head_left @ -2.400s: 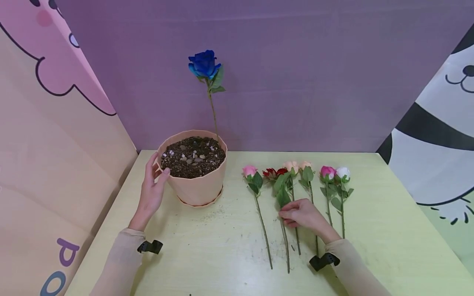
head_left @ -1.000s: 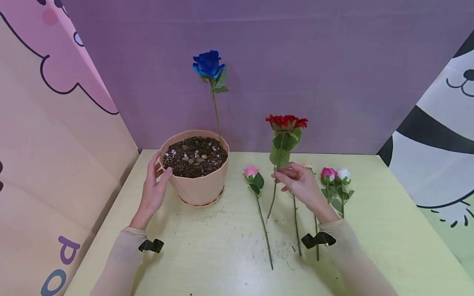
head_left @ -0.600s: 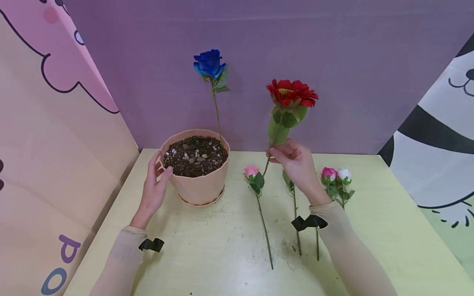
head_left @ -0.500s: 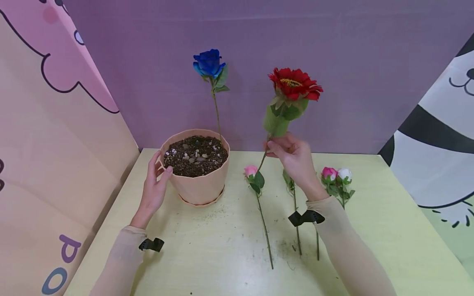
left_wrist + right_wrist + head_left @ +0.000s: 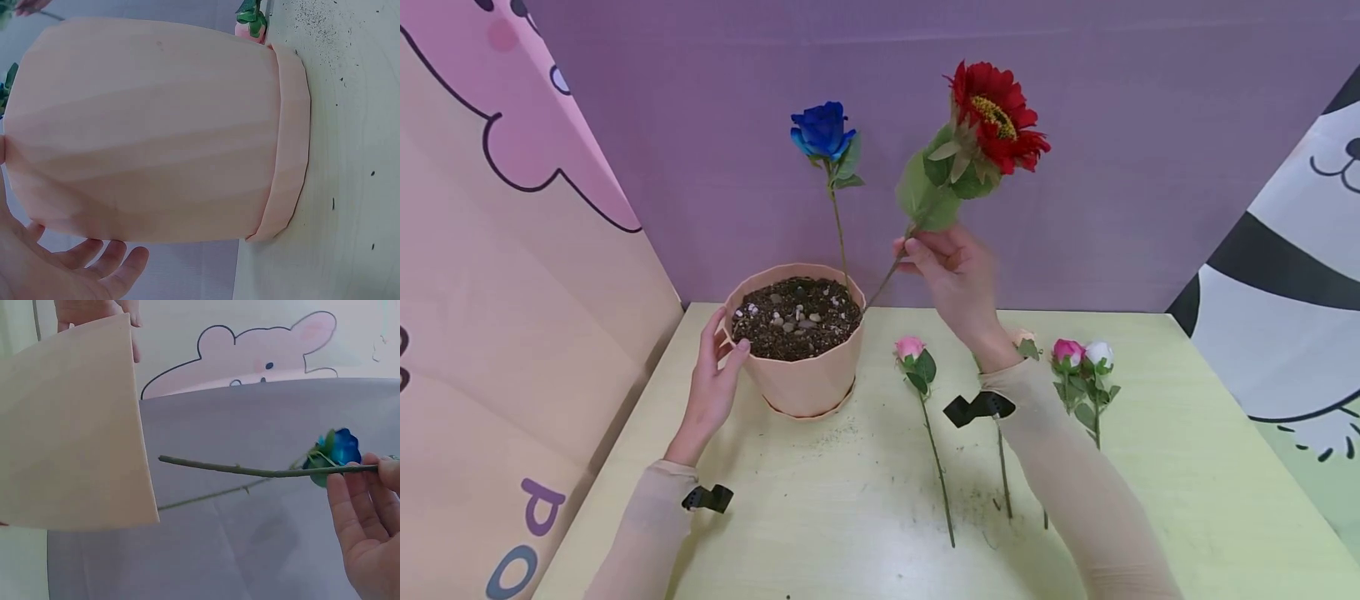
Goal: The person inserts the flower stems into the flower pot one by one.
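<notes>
My left hand (image 5: 711, 387) holds the side of a pink flower pot (image 5: 805, 383), thumb at the rim and fingers along the outer wall. Dark soil with pebbles (image 5: 793, 317) fills the pot, and a blue rose (image 5: 822, 132) stands upright at its right back edge. My right hand (image 5: 958, 275) pinches the stem of a red flower (image 5: 1000, 117) with a yellow centre, just below its leaves. The flower is tilted, head to the upper right. In the right wrist view the stem's free end (image 5: 187, 463) hangs beside the pot's rim, apart from it.
On the table (image 5: 835, 517) lie a pink rose (image 5: 910, 348), a peach rose (image 5: 1024, 340) partly behind the right arm, a magenta rose (image 5: 1067, 352) and a white rose (image 5: 1099, 353). Soil crumbs are scattered about. A purple backdrop (image 5: 1112, 167) stands behind.
My right hand has picked the red flower up off the table, raised it and moved it left towards the pot, tilting its stem. The left hand has stayed at the pot.
</notes>
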